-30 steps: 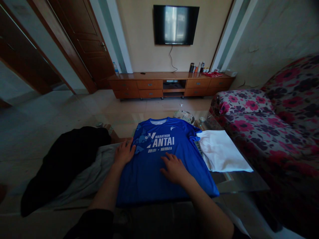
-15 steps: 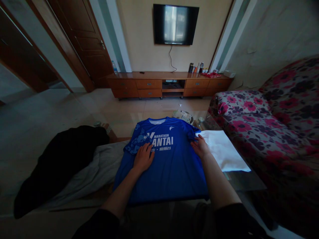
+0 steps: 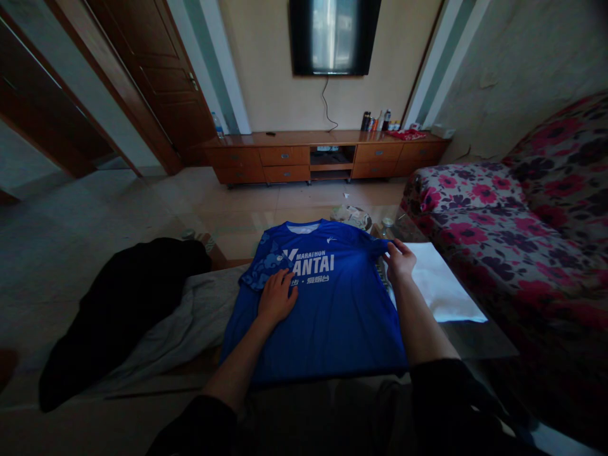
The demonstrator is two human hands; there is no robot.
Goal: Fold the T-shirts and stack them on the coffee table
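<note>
Blue polyester running shirt with white "MARATHON YANTAI" lettering (image 3: 327, 304), spread flat, front up, collar pointing away, on a glass-topped worktop (image 3: 479, 339). Left hand (image 3: 277, 297) laid palm down on the chest of the shirt, fingers stretched out and touching the lower edge of the lettering; grip fully open, holding nothing, only pressing the cloth. Right hand (image 3: 399, 261) at the far right shoulder of the shirt, fingers curled in around the sleeve edge; grip closed on that bit of blue fabric, thumb side toward the collar.

Just right of the right grip, touching the shirt's sleeve: a folded white cloth (image 3: 444, 291), lying flat. Left of the left grip, partly under the shirt's side: a crumpled grey garment (image 3: 190, 323), and beyond that, farther left, a heap of black fabric (image 3: 123, 304) hanging off the worktop edge. Beyond the right grip, past the collar: a small round dish with crumpled paper (image 3: 351, 216), blurred. Well to the right of both grips: a sofa in red and pink floral fabric (image 3: 517, 221). Far ahead, against the wall: a long low wooden cabinet with drawers (image 3: 323, 155) and, above it, a dark flat television (image 3: 335, 37).
</note>
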